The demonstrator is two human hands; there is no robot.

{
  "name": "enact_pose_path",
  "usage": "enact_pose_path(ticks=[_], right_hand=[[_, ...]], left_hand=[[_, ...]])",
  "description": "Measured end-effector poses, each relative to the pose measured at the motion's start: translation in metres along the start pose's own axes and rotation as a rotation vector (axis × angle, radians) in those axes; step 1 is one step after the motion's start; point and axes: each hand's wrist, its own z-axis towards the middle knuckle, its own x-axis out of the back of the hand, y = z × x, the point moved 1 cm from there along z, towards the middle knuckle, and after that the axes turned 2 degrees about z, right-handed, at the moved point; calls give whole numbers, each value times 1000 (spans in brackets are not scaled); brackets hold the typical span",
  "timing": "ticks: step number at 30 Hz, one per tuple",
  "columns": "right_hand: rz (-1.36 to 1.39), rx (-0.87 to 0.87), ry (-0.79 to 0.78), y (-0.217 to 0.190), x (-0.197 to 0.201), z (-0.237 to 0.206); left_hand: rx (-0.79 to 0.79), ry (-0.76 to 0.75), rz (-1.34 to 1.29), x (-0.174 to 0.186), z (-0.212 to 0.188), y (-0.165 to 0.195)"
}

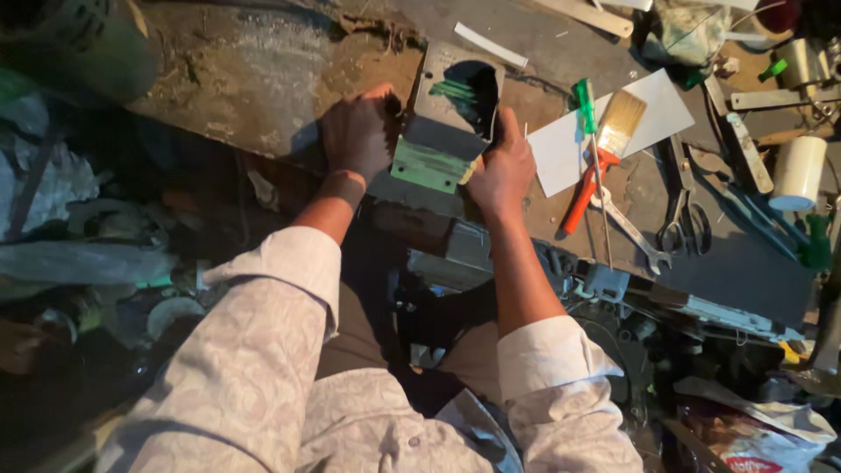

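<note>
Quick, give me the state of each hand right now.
Left hand: closed on the left side of the grey metal block.
Right hand: closed on its right side.

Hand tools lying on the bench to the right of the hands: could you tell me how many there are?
4: a green-handled screwdriver, an orange-handled paintbrush, a wrench and scissors. Others may be hidden in the clutter.

A cluttered workshop: the stained, gritty workbench (263, 79) carries hand tools. Right of it lie a paintbrush (604, 149), a green-handled screwdriver (589, 123), a spanner (632, 232) and scissors (685, 210).
</note>
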Motion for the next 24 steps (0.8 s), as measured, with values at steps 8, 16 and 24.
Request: enact_pose_path(ticks=[8, 16, 24], right_hand=[[70, 17, 15, -3, 3, -1], [70, -78, -57, -3, 4, -1], [109, -38, -20, -7, 4, 0]], left_hand=[[18, -21, 49, -2, 3, 0], [-4, -32, 30, 0, 1, -1], [17, -47, 64, 1, 3, 0]])
